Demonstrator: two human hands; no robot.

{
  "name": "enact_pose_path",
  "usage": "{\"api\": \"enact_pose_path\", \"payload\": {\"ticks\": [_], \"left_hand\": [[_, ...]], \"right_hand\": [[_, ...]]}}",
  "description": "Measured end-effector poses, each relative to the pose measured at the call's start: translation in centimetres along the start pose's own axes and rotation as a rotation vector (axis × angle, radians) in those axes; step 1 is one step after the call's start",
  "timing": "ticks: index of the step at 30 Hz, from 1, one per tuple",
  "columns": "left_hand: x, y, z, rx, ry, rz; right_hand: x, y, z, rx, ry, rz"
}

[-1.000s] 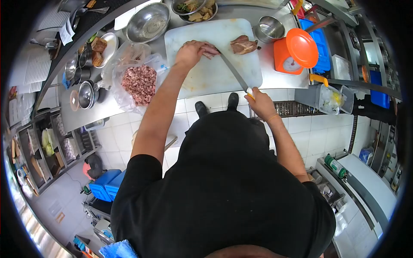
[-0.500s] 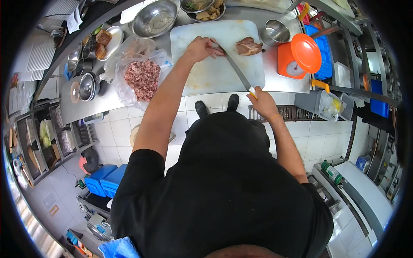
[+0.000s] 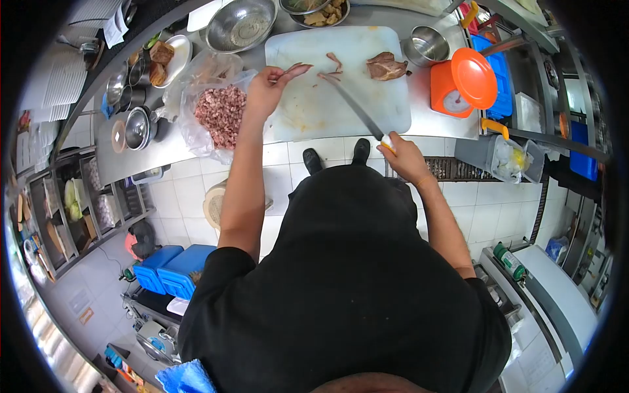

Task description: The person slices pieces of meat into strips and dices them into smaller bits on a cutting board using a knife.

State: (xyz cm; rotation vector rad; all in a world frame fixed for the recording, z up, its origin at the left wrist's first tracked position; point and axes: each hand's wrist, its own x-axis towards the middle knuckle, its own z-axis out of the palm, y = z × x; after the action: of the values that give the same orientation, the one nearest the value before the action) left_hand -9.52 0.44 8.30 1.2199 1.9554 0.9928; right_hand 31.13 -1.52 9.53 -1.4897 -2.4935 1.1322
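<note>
On the white cutting board (image 3: 295, 118), a large brown piece of meat (image 3: 386, 67) lies toward the right. Thin meat scraps (image 3: 335, 60) sit near the board's middle. My left hand (image 3: 267, 90) is over the board's left edge, fingers pinched on a small reddish strip of meat (image 3: 299, 69). Wrapped round the yellow-and-white handle of a long knife (image 3: 359, 109) is my right hand (image 3: 405, 158), at the board's front edge. The blade slants up and left, its tip beside the scraps.
A plastic bag of ground meat (image 3: 221, 114) stands left of the board. Behind are a steel bowl (image 3: 241, 26) and a bowl of food pieces (image 3: 327, 14). To the right are a steel pot (image 3: 427, 46) and an orange scale (image 3: 452, 95). Small bowls (image 3: 136, 130) sit at the left.
My left hand has moved left, away from the knife, with the meat strip in its fingers. Scraps it covered now show on the board. The right hand still holds the knife in about the same place.
</note>
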Motion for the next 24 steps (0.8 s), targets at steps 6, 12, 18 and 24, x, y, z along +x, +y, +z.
{"api": "enact_pose_path", "payload": {"ticks": [6, 12, 18, 24], "left_hand": [[-1.4, -0.8, -1.1, 0.277, -0.426, 0.002], [0.9, -0.9, 4.9, 0.39, -0.433, 0.182], [-0.1, -2.5, 6.3, 0.414, -0.149, 0.301], [-3.1, -0.2, 6.0, 0.535, -0.149, 0.34]], "right_hand": [[2.9, -0.5, 1.7, -0.015, -0.159, -0.112], [4.4, 1.4, 0.2, -0.039, -0.035, -0.011], [2.8, 0.6, -1.1, -0.065, -0.027, 0.048], [2.0, -0.8, 1.3, -0.121, -0.038, 0.025]]}}
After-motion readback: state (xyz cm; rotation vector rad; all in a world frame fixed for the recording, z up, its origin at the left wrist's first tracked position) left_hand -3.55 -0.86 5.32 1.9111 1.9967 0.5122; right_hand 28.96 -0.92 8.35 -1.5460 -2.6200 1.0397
